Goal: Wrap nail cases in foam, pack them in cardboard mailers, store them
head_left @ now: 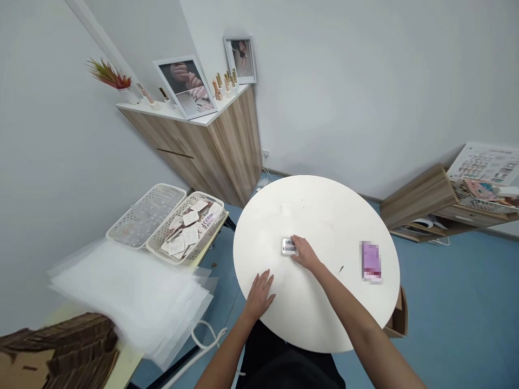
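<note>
My left hand [259, 296] lies flat and spread on the round white table [324, 216], near its front edge, touching nothing else. My right hand [306, 254] reaches further in, its fingertips gripping a small white printed packet [289, 246] on the tabletop. The packet's print is blurred and unreadable, and my fingers cover part of it. To the right of my right hand, a flat purple-and-white printed card [371, 262] lies on the table, apart from both hands.
On the left stand white plastic baskets [166, 224], one holding several printed cards, beside a stack of translucent sheets [130, 297] and flattened cardboard [68, 346]. A wooden cabinet [219, 151] with pictures stands behind; low wooden drawers [446, 208] stand right.
</note>
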`<state>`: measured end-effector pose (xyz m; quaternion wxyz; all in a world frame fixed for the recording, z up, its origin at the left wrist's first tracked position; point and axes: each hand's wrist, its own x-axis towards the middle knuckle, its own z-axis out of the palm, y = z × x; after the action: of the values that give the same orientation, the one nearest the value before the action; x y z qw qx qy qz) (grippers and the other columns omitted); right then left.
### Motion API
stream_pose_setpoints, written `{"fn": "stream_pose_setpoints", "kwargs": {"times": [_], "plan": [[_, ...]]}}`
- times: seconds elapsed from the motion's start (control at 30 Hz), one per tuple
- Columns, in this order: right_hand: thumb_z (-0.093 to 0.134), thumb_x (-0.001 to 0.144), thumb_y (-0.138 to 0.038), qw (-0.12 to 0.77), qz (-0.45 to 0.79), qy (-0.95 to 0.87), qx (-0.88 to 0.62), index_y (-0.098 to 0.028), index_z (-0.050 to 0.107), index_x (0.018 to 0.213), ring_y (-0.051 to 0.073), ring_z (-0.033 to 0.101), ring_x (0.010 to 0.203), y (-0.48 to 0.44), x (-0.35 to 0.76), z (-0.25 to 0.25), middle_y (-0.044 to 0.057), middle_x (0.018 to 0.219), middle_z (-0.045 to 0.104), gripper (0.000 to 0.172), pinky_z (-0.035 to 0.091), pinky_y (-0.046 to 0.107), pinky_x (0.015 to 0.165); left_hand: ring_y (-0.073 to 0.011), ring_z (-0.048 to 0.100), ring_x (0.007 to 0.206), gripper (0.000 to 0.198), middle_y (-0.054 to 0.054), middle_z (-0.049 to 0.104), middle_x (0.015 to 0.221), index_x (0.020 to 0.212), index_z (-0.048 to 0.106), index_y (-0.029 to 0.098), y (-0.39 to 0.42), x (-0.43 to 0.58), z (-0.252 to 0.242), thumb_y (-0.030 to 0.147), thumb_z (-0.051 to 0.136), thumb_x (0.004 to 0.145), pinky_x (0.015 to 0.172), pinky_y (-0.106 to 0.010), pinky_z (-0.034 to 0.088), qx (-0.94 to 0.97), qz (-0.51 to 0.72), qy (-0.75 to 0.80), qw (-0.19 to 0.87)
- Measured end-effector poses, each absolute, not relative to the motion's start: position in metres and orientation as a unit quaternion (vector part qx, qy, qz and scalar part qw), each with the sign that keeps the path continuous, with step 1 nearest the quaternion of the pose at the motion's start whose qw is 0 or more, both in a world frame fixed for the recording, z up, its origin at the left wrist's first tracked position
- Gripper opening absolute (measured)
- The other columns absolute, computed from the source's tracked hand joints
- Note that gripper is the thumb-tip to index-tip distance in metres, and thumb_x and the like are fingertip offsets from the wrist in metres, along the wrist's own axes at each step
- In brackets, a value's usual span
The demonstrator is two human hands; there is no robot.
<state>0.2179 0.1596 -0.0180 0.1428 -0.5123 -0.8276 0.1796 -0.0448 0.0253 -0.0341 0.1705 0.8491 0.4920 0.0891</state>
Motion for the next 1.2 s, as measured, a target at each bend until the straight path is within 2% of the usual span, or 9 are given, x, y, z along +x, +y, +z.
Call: {"fn": "stream_pose_setpoints", "kwargs": {"times": [0.23, 0.4, 0.6, 0.7, 0.8, 0.9, 0.97, 1.03, 1.2], "plan": [[0.062, 0.076, -0.015, 0.075, 0.240, -0.856, -0.452, -0.013, 0.036, 0.144, 0.029, 0.038, 0.137, 0.117, 0.167, -0.021, 0.020, 0.146, 0.044, 0.073, 0.028, 0.052, 0.112, -0.0273, 0.047, 0.130, 0.041, -0.011, 0.051, 0.141, 0.131, 0.049, 0.021, 0.021, -0.039, -0.031, 0.021, 0.041, 0.091, 0.110, -0.051, 0.037, 0.841, 0.082, 0.505, 0.176], [0.061, 0.079, -0.019, 0.045, 0.214, -0.848, -0.483, -0.016, 0.033, 0.145, 0.029, 0.031, 0.141, 0.106, 0.158, -0.016, 0.018, 0.150, 0.038, 0.072, 0.024, 0.054, 0.113, -0.0261, 0.053, 0.121, 0.036, -0.010, 0.059, 0.127, 0.116, 0.055, 0.021, 0.028, -0.033, -0.026, 0.007, 0.040, 0.086, 0.104, -0.047, 0.042, 0.839, 0.087, 0.511, 0.165], [0.064, 0.080, -0.037, 0.114, 0.198, -0.837, -0.498, -0.016, 0.049, 0.125, 0.031, 0.048, 0.120, 0.064, 0.176, -0.008, 0.017, 0.129, 0.054, 0.051, 0.040, 0.046, 0.100, -0.0223, 0.057, 0.106, 0.020, -0.007, 0.057, 0.119, 0.090, 0.057, 0.021, 0.036, -0.033, -0.027, 0.008, 0.042, 0.088, 0.088, -0.040, 0.051, 0.808, 0.157, 0.534, 0.193], [0.066, 0.077, -0.035, 0.093, 0.185, -0.844, -0.494, -0.016, 0.050, 0.121, 0.032, 0.047, 0.117, 0.040, 0.185, -0.008, 0.016, 0.126, 0.054, 0.050, 0.039, 0.046, 0.099, -0.0221, 0.054, 0.111, 0.018, -0.007, 0.053, 0.123, 0.089, 0.056, 0.021, 0.035, -0.036, -0.023, 0.010, 0.043, 0.088, 0.088, -0.040, 0.052, 0.810, 0.181, 0.513, 0.221], [0.059, 0.077, -0.018, 0.063, 0.167, -0.849, -0.498, -0.016, 0.055, 0.112, 0.030, 0.048, 0.114, 0.025, 0.190, -0.008, 0.015, 0.122, 0.056, 0.035, 0.037, 0.044, 0.100, -0.0229, 0.052, 0.113, 0.016, -0.007, 0.050, 0.126, 0.090, 0.056, 0.021, 0.029, -0.039, -0.014, 0.011, 0.045, 0.086, 0.087, -0.039, 0.052, 0.815, 0.174, 0.498, 0.240], [0.053, 0.079, -0.010, 0.062, 0.195, -0.839, -0.505, -0.017, 0.060, 0.100, 0.026, 0.052, 0.107, 0.022, 0.193, -0.003, 0.011, 0.110, 0.061, 0.023, 0.036, 0.041, 0.098, -0.0229, 0.055, 0.104, 0.017, -0.007, 0.056, 0.113, 0.091, 0.057, 0.021, 0.026, -0.043, -0.003, 0.011, 0.045, 0.083, 0.081, -0.037, 0.052, 0.806, 0.155, 0.503, 0.270], [0.049, 0.085, -0.016, 0.077, 0.243, -0.809, -0.529, -0.019, 0.061, 0.093, 0.023, 0.056, 0.098, 0.026, 0.194, 0.001, 0.007, 0.100, 0.064, 0.015, 0.037, 0.038, 0.096, -0.0214, 0.057, 0.094, 0.019, -0.005, 0.060, 0.100, 0.093, 0.058, 0.022, 0.028, -0.045, 0.003, 0.012, 0.044, 0.084, 0.078, -0.034, 0.051, 0.789, 0.147, 0.517, 0.297], [0.044, 0.092, -0.025, 0.080, 0.304, -0.757, -0.573, -0.020, 0.062, 0.090, 0.020, 0.059, 0.089, 0.035, 0.194, 0.005, 0.004, 0.093, 0.065, 0.018, 0.040, 0.034, 0.088, -0.0195, 0.060, 0.087, 0.021, -0.003, 0.063, 0.091, 0.096, 0.059, 0.022, 0.035, -0.046, 0.006, 0.013, 0.042, 0.086, 0.075, -0.032, 0.050, 0.763, 0.151, 0.542, 0.318], [0.046, 0.094, -0.035, 0.051, 0.368, -0.651, -0.662, -0.020, 0.063, 0.084, 0.017, 0.059, 0.085, 0.064, 0.190, 0.009, 0.005, 0.094, 0.066, 0.025, 0.037, 0.024, 0.067, -0.0176, 0.063, 0.084, 0.025, -0.001, 0.065, 0.088, 0.104, 0.059, 0.023, 0.061, -0.044, 0.006, 0.017, 0.038, 0.092, 0.074, -0.029, 0.049, 0.733, 0.168, 0.585, 0.303]]}}
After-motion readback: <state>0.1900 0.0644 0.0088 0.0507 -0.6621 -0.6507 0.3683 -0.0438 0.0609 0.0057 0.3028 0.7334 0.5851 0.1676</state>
